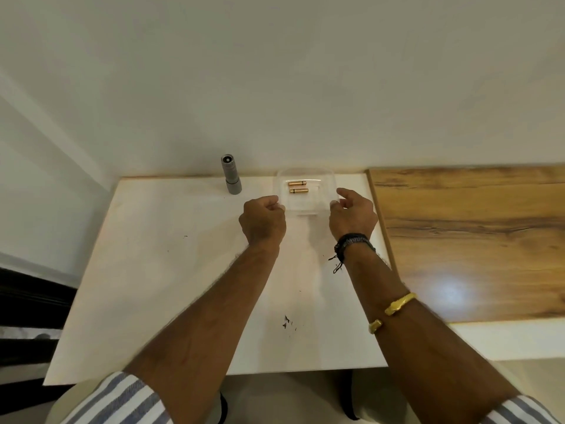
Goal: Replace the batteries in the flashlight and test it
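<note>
Centre frame, the left hand and right hand pinch opposite sides of a clear plastic tray holding two batteries. A grey flashlight stands upright just left, on the white surface.

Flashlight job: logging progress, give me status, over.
Left hand and right hand grip clear tray edges. Two batteries inside. Flashlight upright, untouched. Nothing blocking.

White table against a white wall; wood-grain surface beside it.
</note>
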